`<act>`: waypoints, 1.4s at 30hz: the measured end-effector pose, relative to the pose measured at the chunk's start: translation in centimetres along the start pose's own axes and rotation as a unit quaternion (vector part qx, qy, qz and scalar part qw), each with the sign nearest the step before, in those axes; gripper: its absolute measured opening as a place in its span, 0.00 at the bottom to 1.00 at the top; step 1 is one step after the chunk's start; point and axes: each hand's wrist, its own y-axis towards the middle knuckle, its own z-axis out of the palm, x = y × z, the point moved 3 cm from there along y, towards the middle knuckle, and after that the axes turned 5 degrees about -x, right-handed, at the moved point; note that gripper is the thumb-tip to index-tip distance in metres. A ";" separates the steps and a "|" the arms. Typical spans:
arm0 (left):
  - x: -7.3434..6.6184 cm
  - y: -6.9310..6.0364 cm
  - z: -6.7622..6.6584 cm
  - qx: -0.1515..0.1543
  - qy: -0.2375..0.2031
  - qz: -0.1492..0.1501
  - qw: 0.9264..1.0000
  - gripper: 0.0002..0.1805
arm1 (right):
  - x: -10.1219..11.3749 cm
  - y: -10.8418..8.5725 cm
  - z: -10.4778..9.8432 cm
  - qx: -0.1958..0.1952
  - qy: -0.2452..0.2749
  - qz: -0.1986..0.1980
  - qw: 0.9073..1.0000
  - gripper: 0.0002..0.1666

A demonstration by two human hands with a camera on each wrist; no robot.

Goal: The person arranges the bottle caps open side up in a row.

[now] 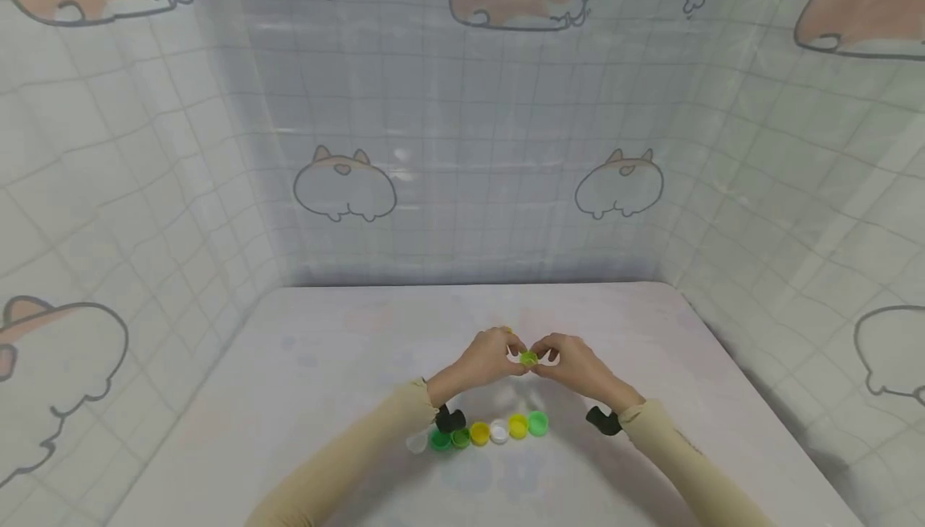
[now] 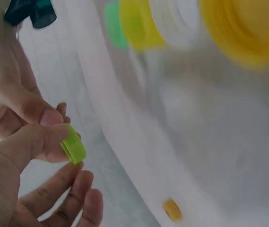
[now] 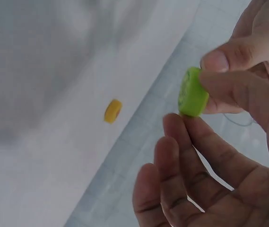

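Note:
Above the table, my left hand (image 1: 491, 357) and my right hand (image 1: 574, 365) meet at a small lime-green cap (image 1: 529, 358). Each hand pinches it between thumb and fingers from its own side. In the left wrist view the cap (image 2: 73, 144) is seen edge-on, with the left thumb against it. From the right wrist, the cap (image 3: 194, 92) shows a marked or ridged face, with the right thumb and index finger on its edge. The right hand's other fingers are loosely bent below it.
Nearer me lies a row of round caps: translucent (image 1: 417, 442), green (image 1: 440, 439), darker green (image 1: 460, 437), yellow (image 1: 480, 434), white (image 1: 499, 430), another yellow (image 1: 518, 426) and light green (image 1: 538, 423). Near the far edge sits a small yellow cap (image 3: 113, 111). Patterned curtains (image 1: 462, 125) surround the table.

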 end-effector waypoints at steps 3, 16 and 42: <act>-1.4 -0.2 0.7 -0.005 0.032 0.010 0.999 0.16 | -0.3 -1.0 -0.7 0.015 -0.008 -0.002 1.000 0.13; -4.8 -0.9 4.6 -0.008 0.118 0.057 0.991 0.15 | -1.4 -4.1 -2.4 0.105 -0.038 -0.012 0.994 0.11; -4.2 -1.8 6.3 0.037 0.151 0.052 0.987 0.14 | -1.8 -4.2 0.4 0.127 -0.038 -0.008 0.991 0.11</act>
